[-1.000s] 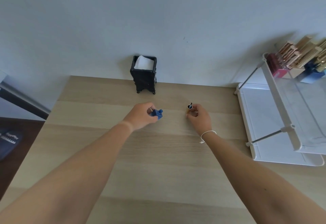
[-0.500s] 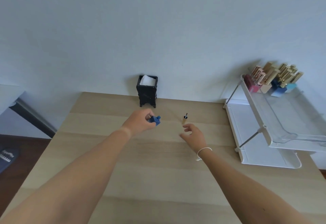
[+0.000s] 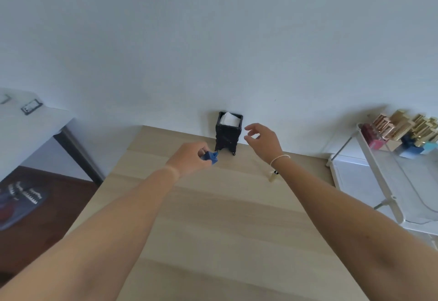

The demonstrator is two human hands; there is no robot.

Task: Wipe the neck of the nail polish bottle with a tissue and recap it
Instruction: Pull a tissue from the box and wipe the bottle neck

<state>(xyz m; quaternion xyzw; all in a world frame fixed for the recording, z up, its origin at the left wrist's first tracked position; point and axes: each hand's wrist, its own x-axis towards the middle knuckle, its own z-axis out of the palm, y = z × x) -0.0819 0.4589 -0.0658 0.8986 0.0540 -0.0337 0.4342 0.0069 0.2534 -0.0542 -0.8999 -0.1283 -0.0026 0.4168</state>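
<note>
My left hand (image 3: 189,158) holds a small blue nail polish bottle (image 3: 209,156), uncapped, above the wooden table (image 3: 225,225). The gold cap with its black brush end (image 3: 273,176) stands on the table, partly hidden under my right forearm. My right hand (image 3: 263,140) is raised with fingers apart, empty, just right of the black tissue holder (image 3: 228,134). White tissues (image 3: 229,119) stick out of the holder's top, next to my fingertips.
A white two-tier rack (image 3: 379,177) stands at the table's right, with several gold-capped polish bottles (image 3: 403,130) on its upper shelf. The wall runs right behind the tissue holder. A white desk (image 3: 30,123) and dark floor lie to the left.
My right hand let go of the cap, left it standing on the table, and rose toward the tissue holder. The left hand kept hold of the bottle. The camera tilted up.
</note>
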